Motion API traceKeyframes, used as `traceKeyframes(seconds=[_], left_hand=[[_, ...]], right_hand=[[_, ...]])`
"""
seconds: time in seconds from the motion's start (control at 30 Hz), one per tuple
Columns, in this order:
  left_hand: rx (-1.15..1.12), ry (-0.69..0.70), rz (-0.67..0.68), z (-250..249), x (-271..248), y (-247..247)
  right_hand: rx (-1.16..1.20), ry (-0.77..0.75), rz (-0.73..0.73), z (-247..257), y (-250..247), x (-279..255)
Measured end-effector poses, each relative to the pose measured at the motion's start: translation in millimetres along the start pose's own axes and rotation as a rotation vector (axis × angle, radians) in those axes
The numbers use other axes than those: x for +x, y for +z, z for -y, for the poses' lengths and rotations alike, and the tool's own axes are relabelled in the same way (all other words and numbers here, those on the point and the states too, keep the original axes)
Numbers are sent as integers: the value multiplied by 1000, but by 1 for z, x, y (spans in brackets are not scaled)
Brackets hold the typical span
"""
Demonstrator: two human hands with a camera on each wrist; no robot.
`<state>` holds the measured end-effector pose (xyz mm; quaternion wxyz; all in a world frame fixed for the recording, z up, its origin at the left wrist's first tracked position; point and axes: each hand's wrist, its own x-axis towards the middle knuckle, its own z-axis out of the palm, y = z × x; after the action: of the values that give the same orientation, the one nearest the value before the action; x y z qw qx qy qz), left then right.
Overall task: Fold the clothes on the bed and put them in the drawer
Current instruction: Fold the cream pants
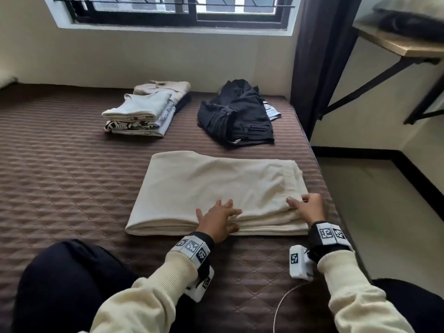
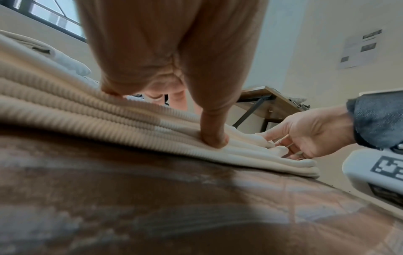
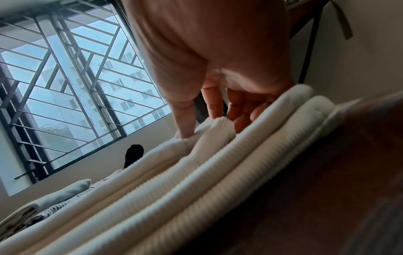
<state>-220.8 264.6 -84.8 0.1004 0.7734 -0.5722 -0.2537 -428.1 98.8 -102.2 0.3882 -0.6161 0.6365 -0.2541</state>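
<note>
A cream ribbed garment [image 1: 216, 186] lies folded in a flat rectangle on the brown quilted bed [image 1: 60, 176], just in front of me. My left hand [image 1: 223, 216] rests on its near edge with the fingers spread flat; in the left wrist view the thumb [image 2: 214, 138] presses down on the stacked folds [image 2: 65, 103]. My right hand [image 1: 300, 203] is at the garment's near right corner. Its thumb and curled fingers [image 3: 218, 110] pinch a ridge of the top layer [image 3: 209, 134]. The drawer is not in view.
A stack of folded clothes [image 1: 146, 109] sits at the back of the bed, and a heap of dark unfolded clothes [image 1: 236, 116] lies to its right. The bed's right edge drops to the floor [image 1: 374, 200]. A dark curtain [image 1: 319, 49] and a wall shelf [image 1: 403, 42] stand to the right.
</note>
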Motion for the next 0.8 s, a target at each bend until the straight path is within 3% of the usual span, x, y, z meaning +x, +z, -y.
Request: traceKeyframes(seconds=[0.13,0.2,0.3,0.47,0.53,0.67,0.73,0.8], left_hand=[[-86,0,8,7,2,-3],[-86,-2,1,10,3,-3],[-106,-23,-41,14,7,-1],[-267,-50,-242,18,10,2],[-319,-41,-213,19,6,4],[-356,-28,-193,23,-7,-2],[-422,-37,-277,25,-13,-15],[-476,-65,-379,30,-19,-30]], right_hand=[[-93,-105,-272,21,-1,-15],[20,-154,-357,31,-6,-24],[234,-70,-390,26,-6,-24],[198,107,-299,1,-1,-27],[137,120,-272,-1,3,-29],[20,156,-40,7,10,-32],[103,192,48,12,9,-25],[213,185,-27,20,-1,-24]])
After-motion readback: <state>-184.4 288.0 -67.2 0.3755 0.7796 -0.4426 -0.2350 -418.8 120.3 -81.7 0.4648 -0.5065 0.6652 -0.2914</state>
